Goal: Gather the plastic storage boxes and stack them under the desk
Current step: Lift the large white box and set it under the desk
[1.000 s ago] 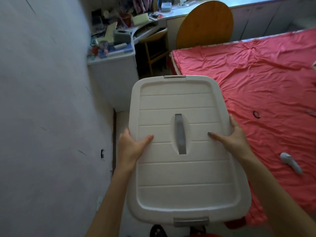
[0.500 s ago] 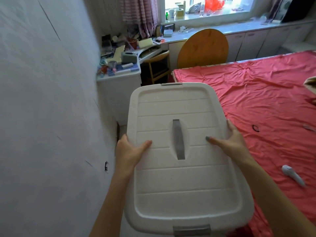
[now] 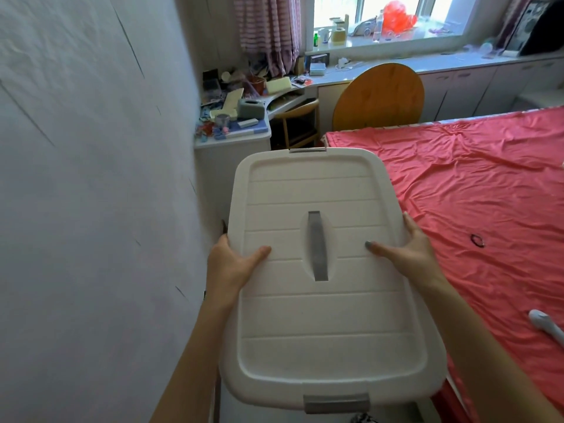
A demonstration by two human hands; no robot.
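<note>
A white plastic storage box [image 3: 320, 315] with a ribbed lid, a grey centre handle and grey end clips is held level in front of me, in the narrow gap between wall and bed. My left hand [image 3: 232, 264] grips its left edge, thumb on the lid. On the right edge sits my right hand [image 3: 409, 251], thumb also on the lid. The white desk [image 3: 232, 145] stands ahead against the wall, its top cluttered. The space beneath it is hidden by the desk's side panel.
A bed with a red sheet [image 3: 473, 193] fills the right side. A round wooden tabletop [image 3: 378, 96] leans at the bed's head, beside a wooden chair [image 3: 299, 123]. The white wall [image 3: 91, 209] runs close on the left. A window sill with bottles lies beyond.
The view has tilted up and moved forward: the window and curtain have come into sight, and the desk looks nearer. Both hands keep the same grip on the box.
</note>
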